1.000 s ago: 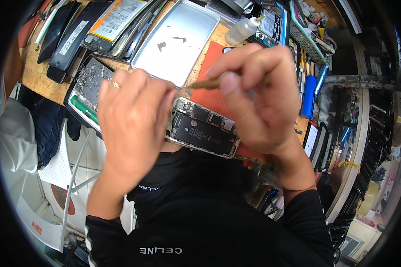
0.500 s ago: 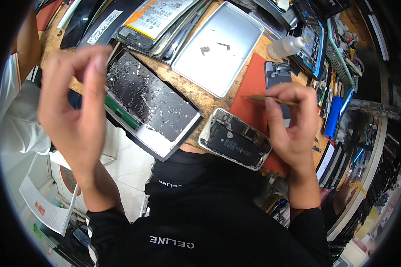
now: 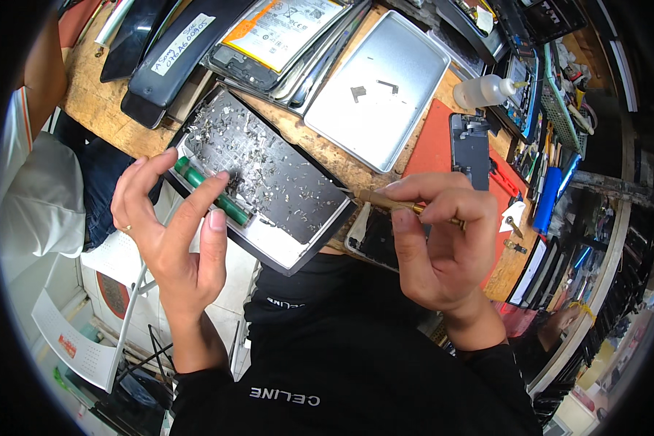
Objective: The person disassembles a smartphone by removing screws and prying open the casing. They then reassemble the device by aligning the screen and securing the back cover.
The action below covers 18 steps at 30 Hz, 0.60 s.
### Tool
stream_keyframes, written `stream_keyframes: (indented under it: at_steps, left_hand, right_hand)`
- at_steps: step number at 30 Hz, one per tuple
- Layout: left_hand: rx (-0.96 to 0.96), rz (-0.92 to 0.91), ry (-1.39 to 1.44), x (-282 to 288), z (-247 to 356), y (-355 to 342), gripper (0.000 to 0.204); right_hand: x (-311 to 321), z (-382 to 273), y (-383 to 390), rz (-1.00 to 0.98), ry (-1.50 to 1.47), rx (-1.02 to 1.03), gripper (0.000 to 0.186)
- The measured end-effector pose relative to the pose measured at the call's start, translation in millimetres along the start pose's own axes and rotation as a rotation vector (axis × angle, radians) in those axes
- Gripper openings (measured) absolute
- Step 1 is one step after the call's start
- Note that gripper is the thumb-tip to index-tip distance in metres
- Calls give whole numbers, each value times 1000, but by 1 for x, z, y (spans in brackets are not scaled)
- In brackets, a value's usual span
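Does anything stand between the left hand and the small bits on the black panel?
The green tube lies partly under the left hand, but the index fingertip reaches past it; nothing visible stands between that fingertip and the bits.

A brass-coloured screwdriver slants above the opened, partly hidden smartphone, tip apparently near the part-strewn panel.

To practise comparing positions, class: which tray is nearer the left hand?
The black-edged tray with the green cylinder on it: it lies close by the left hand; the silver tray lies farther off.
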<state>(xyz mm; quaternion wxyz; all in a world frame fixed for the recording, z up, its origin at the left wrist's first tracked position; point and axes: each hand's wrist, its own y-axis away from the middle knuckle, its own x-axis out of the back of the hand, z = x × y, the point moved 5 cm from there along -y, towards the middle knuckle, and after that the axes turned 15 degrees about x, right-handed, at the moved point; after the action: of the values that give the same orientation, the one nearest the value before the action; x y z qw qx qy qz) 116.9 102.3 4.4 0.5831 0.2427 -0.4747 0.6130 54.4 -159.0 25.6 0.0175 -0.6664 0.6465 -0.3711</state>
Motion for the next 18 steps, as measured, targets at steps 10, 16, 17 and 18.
stream_keyframes:
  at_steps: [10,16,17,18]
  left_hand:
    - [-96,-135,-7,-19,15,10,46]
    - [-144,-193,-75,-21,24,10,51]
    - [-137,-184,-77,-21,25,9,49]
    - [-131,-176,-81,-22,25,7,47]
  right_hand:
    - [-16,14,-6,85,-73,-1,27]
    - [-27,16,-14,19,-64,14,27]
    - [-28,17,-15,19,-62,23,27]
    - [-29,18,-16,19,-61,31,27]
